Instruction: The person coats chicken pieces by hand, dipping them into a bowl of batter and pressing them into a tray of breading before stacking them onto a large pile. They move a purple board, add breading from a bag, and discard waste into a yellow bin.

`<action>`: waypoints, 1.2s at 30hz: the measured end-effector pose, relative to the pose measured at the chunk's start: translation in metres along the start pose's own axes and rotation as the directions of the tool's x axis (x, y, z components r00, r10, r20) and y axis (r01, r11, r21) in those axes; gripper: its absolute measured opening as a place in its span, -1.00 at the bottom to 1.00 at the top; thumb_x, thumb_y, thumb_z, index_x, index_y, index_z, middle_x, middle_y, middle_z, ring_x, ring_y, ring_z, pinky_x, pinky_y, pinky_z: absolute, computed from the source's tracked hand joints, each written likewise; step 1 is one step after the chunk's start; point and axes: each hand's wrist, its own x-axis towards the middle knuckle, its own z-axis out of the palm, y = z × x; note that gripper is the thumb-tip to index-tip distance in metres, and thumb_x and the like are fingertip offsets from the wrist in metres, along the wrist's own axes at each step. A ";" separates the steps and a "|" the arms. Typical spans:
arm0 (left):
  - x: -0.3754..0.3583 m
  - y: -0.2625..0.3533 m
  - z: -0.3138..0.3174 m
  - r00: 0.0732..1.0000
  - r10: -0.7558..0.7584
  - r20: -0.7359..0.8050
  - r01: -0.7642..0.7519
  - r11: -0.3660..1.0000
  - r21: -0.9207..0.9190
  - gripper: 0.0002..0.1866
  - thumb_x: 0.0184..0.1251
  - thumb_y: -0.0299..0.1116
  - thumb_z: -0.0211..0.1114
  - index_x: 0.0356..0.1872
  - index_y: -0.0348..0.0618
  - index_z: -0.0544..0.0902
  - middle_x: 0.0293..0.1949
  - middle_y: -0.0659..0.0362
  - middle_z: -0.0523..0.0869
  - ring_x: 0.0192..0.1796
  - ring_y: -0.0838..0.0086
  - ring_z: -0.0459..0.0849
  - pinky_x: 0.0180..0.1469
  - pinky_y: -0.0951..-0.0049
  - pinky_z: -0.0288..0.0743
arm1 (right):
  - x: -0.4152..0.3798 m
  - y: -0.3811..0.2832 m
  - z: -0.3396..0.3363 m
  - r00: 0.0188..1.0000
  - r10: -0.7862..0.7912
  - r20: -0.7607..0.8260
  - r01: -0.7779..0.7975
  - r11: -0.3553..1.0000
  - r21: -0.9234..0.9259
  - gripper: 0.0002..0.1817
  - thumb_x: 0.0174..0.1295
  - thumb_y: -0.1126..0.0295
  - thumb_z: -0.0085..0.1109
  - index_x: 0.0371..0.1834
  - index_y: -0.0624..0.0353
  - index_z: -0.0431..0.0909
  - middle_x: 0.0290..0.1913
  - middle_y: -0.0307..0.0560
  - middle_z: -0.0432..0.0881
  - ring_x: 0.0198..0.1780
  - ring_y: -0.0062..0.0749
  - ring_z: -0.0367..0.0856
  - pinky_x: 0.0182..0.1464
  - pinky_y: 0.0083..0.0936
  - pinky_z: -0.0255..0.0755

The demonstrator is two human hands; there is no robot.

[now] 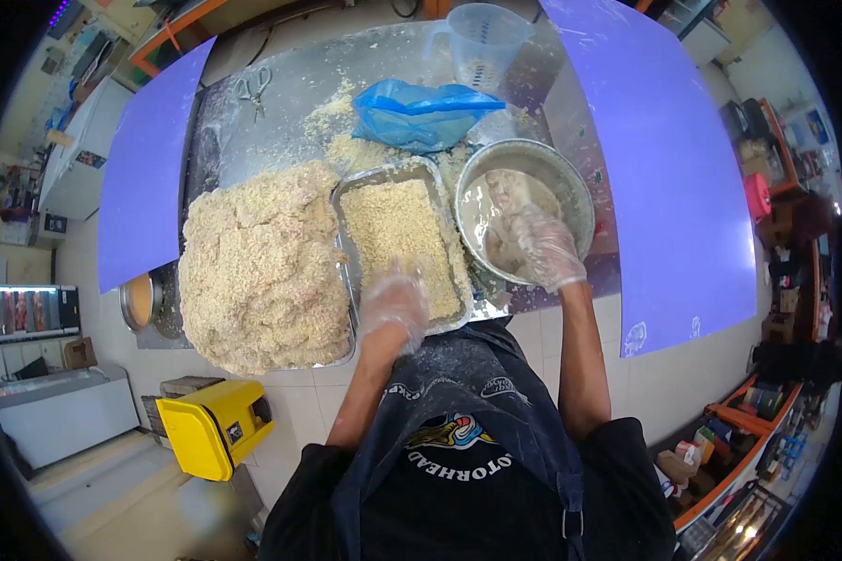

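Crumbs [393, 220] are held in a metal tray [434, 178], set mid-table [299, 61] w/ the bowl [569, 178] just to its R & a big crumbed heap [262, 271] close on its L, prob. so all 3 can be reached w/o a step. L hand [398, 304], in a clear glove, is laid on the crumbs at the tray's near end; its fingers look spread & nothing is seen to be gripped, tho' blur hides detail. R hand [544, 245], also gloved, is dipped in the bowl's milky liquid [478, 213]; a pale piece [506, 190] is seen at its fingertips, but whether it's pinched or only touched can't be told. Each hand is given its own vessel, poss. to keep wet & dry apart. Blue bag [421, 114] is set just behind the tray, jug [486, 47] & scissors [254, 92] farther back, poss. out of the hands' way
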 end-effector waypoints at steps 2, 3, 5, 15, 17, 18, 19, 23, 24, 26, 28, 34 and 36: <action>0.006 0.000 -0.064 0.988 -0.086 0.128 0.106 0.981 -0.163 -0.60 0.36 -0.10 0.05 0.10 -0.06 0.55 0.07 -0.03 0.61 0.12 0.18 0.59 0.18 0.08 0.41 | -0.002 0.003 -0.002 0.997 0.048 0.060 -0.049 0.999 0.013 -0.68 0.10 0.27 0.17 -0.18 0.25 0.65 -0.15 0.25 0.63 -0.07 0.11 0.60 0.01 -0.14 0.45; 0.014 -0.003 -0.092 0.974 -0.126 0.187 0.169 0.957 -0.236 -0.64 0.35 -0.09 0.07 -0.01 -0.06 0.63 -0.04 -0.01 0.70 0.03 0.20 0.66 0.11 0.07 0.46 | -0.007 0.002 -0.002 0.999 0.042 -0.024 -0.037 0.987 0.155 -0.73 0.08 0.32 0.19 -0.21 0.25 0.65 -0.20 0.20 0.65 -0.11 0.07 0.62 -0.03 -0.17 0.47; 0.048 -0.027 -0.063 0.973 -0.064 -0.223 -0.118 0.692 -0.712 -0.67 0.31 -0.04 0.14 -0.18 -0.06 0.66 -0.22 0.06 0.73 -0.11 0.20 0.69 0.01 0.06 0.49 | -0.015 0.000 -0.003 0.981 0.061 -0.184 0.023 0.907 0.421 -0.81 0.04 0.41 0.22 -0.29 0.26 0.66 -0.31 0.11 0.69 -0.19 -0.02 0.66 -0.11 -0.23 0.50; 0.272 -0.007 -0.142 0.600 0.463 -0.652 -0.299 0.886 0.353 -0.78 0.26 -0.16 0.14 -0.23 0.02 0.66 -0.31 0.13 0.74 -0.19 0.20 0.71 -0.11 0.14 0.52 | -0.018 0.005 0.010 0.990 -0.076 -0.118 0.103 0.965 0.242 -0.54 0.09 0.18 0.20 0.05 0.16 0.56 0.08 0.28 0.55 0.15 0.15 0.48 0.21 -0.13 0.34; 0.290 -0.038 -0.166 0.594 0.573 -0.565 -0.263 0.802 0.536 -0.86 0.22 -0.28 0.13 -0.30 0.05 0.65 -0.39 0.15 0.73 -0.25 0.23 0.71 -0.17 0.18 0.52 | -0.024 -0.019 -0.021 1.000 -0.002 0.014 -0.002 0.967 0.255 -0.49 0.12 0.10 0.17 0.08 0.16 0.53 0.06 0.27 0.56 0.13 0.15 0.50 0.20 -0.13 0.36; 0.290 -0.051 -0.179 0.538 0.635 -0.554 -0.184 0.730 0.658 -0.88 0.19 -0.35 0.12 -0.36 0.07 0.64 -0.45 0.16 0.71 -0.29 0.26 0.71 -0.21 0.20 0.52 | -0.026 -0.017 -0.019 0.999 -0.039 -0.008 0.040 0.976 0.212 -0.47 0.15 0.00 0.12 0.06 0.15 0.55 0.05 0.26 0.57 0.11 0.16 0.51 0.17 -0.11 0.37; 0.274 -0.058 -0.201 0.526 0.618 -0.583 -0.137 0.739 0.660 -0.88 0.22 -0.34 0.12 -0.42 0.08 0.63 -0.49 0.15 0.68 -0.33 0.26 0.69 -0.24 0.20 0.51 | -0.029 -0.020 -0.020 1.000 -0.026 0.002 0.025 0.973 0.230 -0.46 0.16 -0.03 0.11 0.06 0.15 0.55 0.05 0.26 0.57 0.11 0.15 0.51 0.17 -0.11 0.37; 0.214 -0.087 -0.297 0.249 0.718 -0.650 -0.035 0.678 0.735 -0.80 0.27 -0.28 0.15 -0.58 0.09 0.56 -0.59 0.20 0.61 -0.45 0.31 0.60 -0.30 0.28 0.46 | -0.020 -0.006 0.002 0.989 -0.111 -0.095 0.133 0.949 0.287 -0.47 0.17 -0.01 0.17 0.03 0.18 0.58 0.04 0.18 0.60 0.08 0.01 0.56 0.14 -0.17 0.41; 0.183 -0.082 -0.321 0.230 0.737 -0.636 0.018 0.650 0.760 -0.78 0.27 -0.26 0.17 -0.60 0.09 0.54 -0.60 0.21 0.59 -0.45 0.34 0.59 -0.30 0.30 0.45 | -0.014 0.001 0.011 0.975 -0.162 -0.152 0.201 0.934 0.295 -0.49 0.17 0.02 0.22 0.02 0.19 0.59 0.03 0.14 0.62 0.07 -0.05 0.58 0.12 -0.20 0.44; 0.141 -0.080 -0.354 0.166 0.782 -0.601 0.043 0.603 0.797 -0.91 0.18 -0.32 0.26 -0.49 0.02 0.59 -0.54 0.13 0.59 -0.38 0.27 0.60 -0.25 0.26 0.46 | -0.012 -0.019 -0.009 0.987 0.011 -0.160 0.122 0.599 0.792 -0.54 0.11 0.15 0.34 0.02 0.20 0.60 0.00 0.02 0.64 0.05 -0.23 0.58 0.07 -0.31 0.47; 0.106 -0.082 -0.379 0.062 0.805 -0.590 -0.001 0.592 0.806 -0.92 0.05 -0.39 0.31 -0.39 0.02 0.63 -0.46 0.17 0.61 -0.32 0.26 0.60 -0.16 0.27 0.49 | -0.014 -0.049 -0.045 0.976 0.095 -0.194 0.181 0.124 0.976 -0.45 -0.02 0.38 0.50 0.09 0.22 0.55 -0.01 -0.14 0.62 0.04 -0.44 0.55 0.05 -0.44 0.50; 0.046 -0.060 -0.397 -0.128 0.843 -0.523 -0.249 0.483 0.839 -0.79 0.13 -0.39 0.17 -0.18 -0.04 0.60 -0.35 0.13 0.65 -0.23 0.26 0.63 -0.05 0.23 0.49 | -0.003 -0.099 -0.086 0.791 0.001 -0.612 0.598 0.208 0.774 -0.11 0.06 0.38 0.42 0.43 0.22 0.08 0.32 0.13 0.31 0.31 -0.15 0.34 0.25 -0.25 0.42; 0.034 -0.044 -0.385 -0.062 0.841 -0.537 -0.352 0.485 0.800 -0.78 0.20 -0.40 0.12 -0.12 -0.07 0.58 -0.29 0.09 0.65 -0.19 0.23 0.62 -0.04 0.20 0.49 | -0.023 -0.100 -0.079 0.808 0.053 -0.586 0.569 0.183 0.802 -0.15 0.07 0.40 0.39 0.40 0.27 0.10 0.30 0.16 0.31 0.28 -0.10 0.37 0.23 -0.19 0.43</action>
